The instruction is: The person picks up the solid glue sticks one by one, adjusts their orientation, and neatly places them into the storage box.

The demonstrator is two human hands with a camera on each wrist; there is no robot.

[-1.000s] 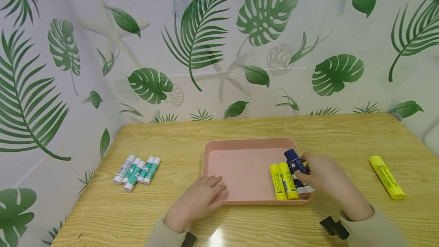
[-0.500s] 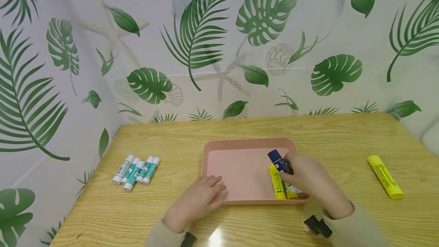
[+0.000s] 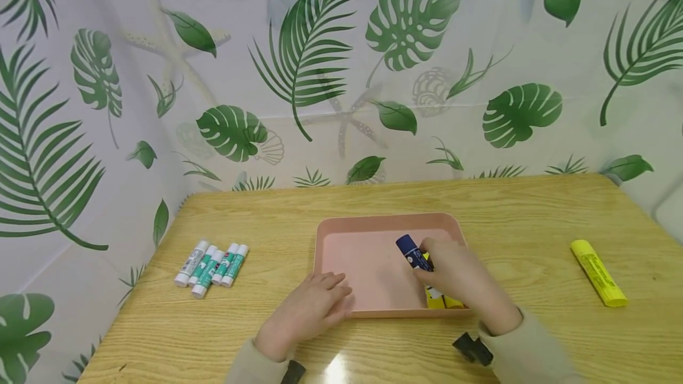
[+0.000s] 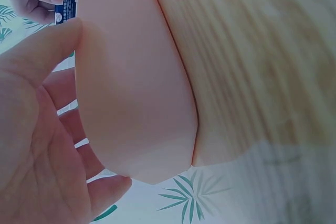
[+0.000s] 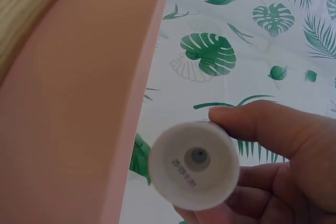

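My right hand [image 3: 450, 268] holds a dark blue glue stick [image 3: 409, 249] above the pink tray [image 3: 363, 314], pinched between thumb and fingers. Its cap end tilts up and to the left. In the right wrist view, the round white base of the glue stick [image 5: 165, 182] faces the camera. Under that hand, yellow glue sticks [image 3: 434, 301] lie in the tray, partly covered. My left hand [image 3: 306, 307] rests at the tray's front left corner with its fingers spread over the rim. The left wrist view shows the thumb [image 4: 68, 32] against the tray's edge.
Several white-and-green glue sticks [image 3: 216, 268] lie grouped on the wooden table [image 3: 256, 212] at left. One larger yellow glue stick [image 3: 599, 272] lies alone on the right. A leaf-patterned cloth [image 3: 331, 70] hangs behind the table.
My right hand has carried the dark blue glue stick left, from the tray's right side toward its middle, passing over the yellow ones. My left hand has stayed in place.
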